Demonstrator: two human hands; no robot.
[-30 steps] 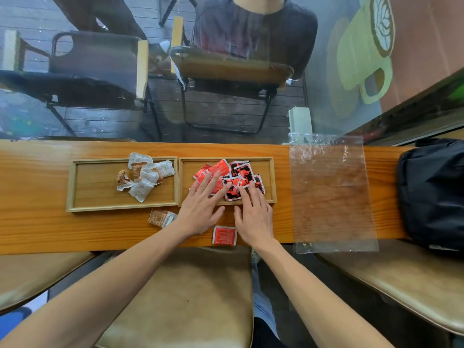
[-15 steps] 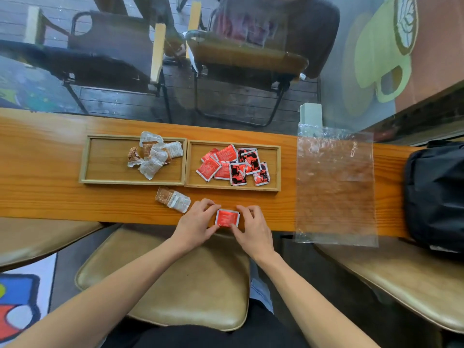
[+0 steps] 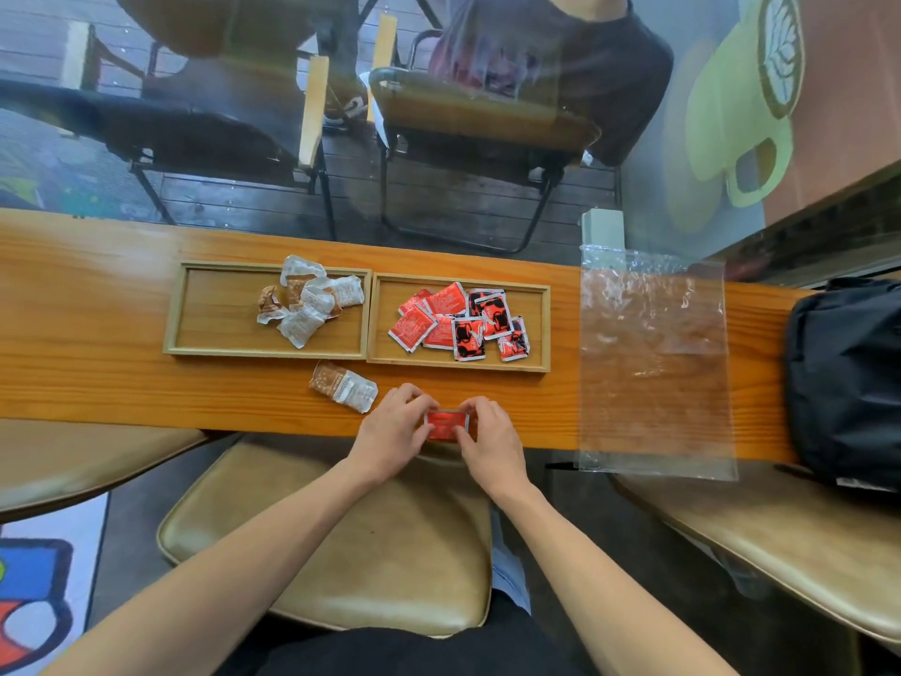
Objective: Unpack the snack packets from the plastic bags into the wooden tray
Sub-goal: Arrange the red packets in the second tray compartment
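Observation:
Two wooden trays stand side by side on the table. The left tray (image 3: 195, 314) holds several brown-and-white snack packets (image 3: 307, 304). The right tray (image 3: 538, 329) holds several red packets (image 3: 456, 322). At the table's near edge, my left hand (image 3: 390, 431) and my right hand (image 3: 487, 439) pinch one small red packet (image 3: 446, 422) between their fingertips, one hand on each side. A loose brown-and-white packet (image 3: 343, 385) lies on the table just left of my left hand. An empty clear plastic bag (image 3: 653, 363) lies flat to the right of the trays.
A black bag (image 3: 848, 383) sits at the table's right end. A glass pane rises behind the wooden table (image 3: 97, 383); chairs and a seated person show beyond it. Tan cushioned stools (image 3: 341, 544) stand under the near edge.
Both hands have pulled back from the right tray to the table's near edge and closed on the single red packet lying there. The camera view has shifted slightly.

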